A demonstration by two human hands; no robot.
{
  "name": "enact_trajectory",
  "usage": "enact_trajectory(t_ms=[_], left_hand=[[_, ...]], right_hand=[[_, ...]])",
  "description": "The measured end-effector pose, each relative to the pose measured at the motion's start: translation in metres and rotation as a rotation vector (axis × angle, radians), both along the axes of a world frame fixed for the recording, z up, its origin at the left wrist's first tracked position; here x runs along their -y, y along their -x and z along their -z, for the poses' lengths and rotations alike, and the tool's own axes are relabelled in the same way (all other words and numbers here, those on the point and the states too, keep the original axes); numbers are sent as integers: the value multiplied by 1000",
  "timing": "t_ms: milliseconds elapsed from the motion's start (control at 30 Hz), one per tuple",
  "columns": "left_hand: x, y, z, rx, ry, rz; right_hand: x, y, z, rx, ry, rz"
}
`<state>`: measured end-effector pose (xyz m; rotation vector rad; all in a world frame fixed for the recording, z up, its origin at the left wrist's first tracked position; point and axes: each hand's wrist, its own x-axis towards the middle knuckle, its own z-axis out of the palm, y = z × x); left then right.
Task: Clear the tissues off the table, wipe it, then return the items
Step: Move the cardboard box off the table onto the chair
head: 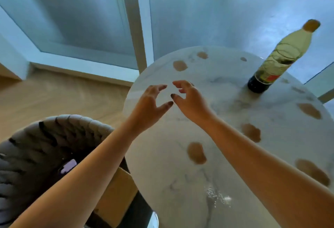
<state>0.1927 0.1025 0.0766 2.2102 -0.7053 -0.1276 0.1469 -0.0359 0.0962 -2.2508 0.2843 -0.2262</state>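
Forearms reach out over the round marble bench (226,155), left hand (150,105) and right hand (188,97) facing each other, fingers loosely curled and holding nothing. Brown stains (196,152) dot the bench; a bottle (282,58) stands well right of the hands.

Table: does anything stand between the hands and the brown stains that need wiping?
Nothing visible blocks them. Both hands hover empty over the table with bare marble around the stains. The bottle stands at the far right edge, near a few stains there.
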Motion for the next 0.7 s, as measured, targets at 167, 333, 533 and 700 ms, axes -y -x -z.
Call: enact_trajectory(t_ms=[167, 333, 533, 700], left_hand=[[118, -9, -23, -12, -2, 150], [231, -22, -34, 34, -28, 262], [339, -37, -42, 30, -32, 353], [388, -48, -35, -51, -14, 411]], right_hand=[[109, 21, -24, 104, 27, 217], [205, 37, -36, 229, 69, 472], [298, 27, -50, 260, 216, 647], [339, 0, -60, 145, 179, 469]])
